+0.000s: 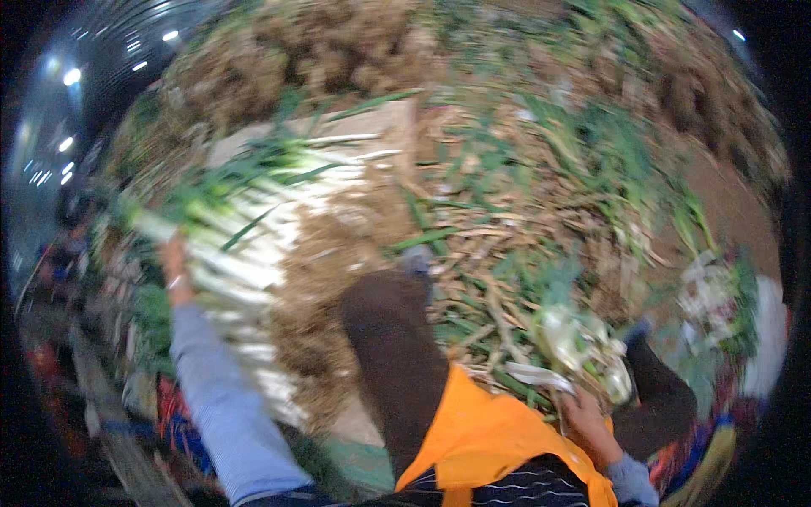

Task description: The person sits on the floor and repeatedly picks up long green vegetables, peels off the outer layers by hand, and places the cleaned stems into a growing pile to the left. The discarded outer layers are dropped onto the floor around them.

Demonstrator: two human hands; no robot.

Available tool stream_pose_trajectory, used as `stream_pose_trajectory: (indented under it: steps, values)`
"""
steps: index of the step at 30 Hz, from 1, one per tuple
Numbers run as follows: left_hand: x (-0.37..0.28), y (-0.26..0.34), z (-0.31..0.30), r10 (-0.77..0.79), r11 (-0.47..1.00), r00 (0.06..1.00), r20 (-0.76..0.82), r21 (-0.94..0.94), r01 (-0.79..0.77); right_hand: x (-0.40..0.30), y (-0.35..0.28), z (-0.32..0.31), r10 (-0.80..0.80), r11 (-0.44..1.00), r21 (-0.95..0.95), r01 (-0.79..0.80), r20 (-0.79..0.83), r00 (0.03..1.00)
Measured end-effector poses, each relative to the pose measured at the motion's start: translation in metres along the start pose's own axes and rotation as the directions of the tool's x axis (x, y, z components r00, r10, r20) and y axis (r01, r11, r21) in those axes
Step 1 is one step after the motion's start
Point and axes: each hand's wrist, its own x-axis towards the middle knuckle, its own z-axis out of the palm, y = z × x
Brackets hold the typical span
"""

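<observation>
Out to the left, my left hand (173,258) is around the upper stalk of a leek (231,263), at the edge of a row of leeks (285,196). Their white shanks point right, and their roots form a brown fringe (329,253). Close to my lap, my right hand (586,415) grips a pale flat object (538,375); blur hides whether it is a blade or a strip of peel. Just beyond it lies a clump of pale leek stalks (570,339) with green tops, beside my right leg.
Leaf trimmings and dry peelings (488,222) cover the ground ahead. Heaped unsorted leeks with earthy roots (329,44) rise at the back. My dark-trousered knee (393,317) stands between leek row and trimmings. Another pale bundle (706,298) is at far right.
</observation>
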Motion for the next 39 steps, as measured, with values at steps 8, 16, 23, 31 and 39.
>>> stream_pose_trajectory:
  steps: [8, 16, 23, 31, 39]
  values:
    - [-0.149, 0.017, 0.099, 0.208, 0.959, 0.796, 0.568, -0.278, -0.052, 0.053, -0.079, -0.034, -0.704, 0.575, -0.517, 0.634, 0.084, 0.706]
    - [-0.407, 0.144, 0.246, 0.534, 0.418, -0.139, 0.834, -0.403, -0.814, 0.209, -0.009, -0.068, -0.423, 0.906, -0.102, 0.411, -0.253, 0.870]
    - [-0.476, 0.116, 0.269, 0.126, 0.334, -0.483, 0.867, -0.495, -0.802, 0.360, 0.049, -0.084, 0.180, 0.782, 0.619, -0.067, -0.122, 0.976]
    - [-0.485, 0.152, 0.295, -0.013, 0.352, -0.394, 0.919, -0.365, -0.862, 0.508, 0.166, -0.123, 0.036, 0.994, -0.069, -0.088, -0.549, 0.835]
    - [-0.482, 0.147, 0.299, -0.031, 0.377, -0.383, 0.923, -0.344, -0.860, 0.515, 0.117, -0.128, 0.070, 0.886, -0.347, -0.309, -0.557, 0.827]
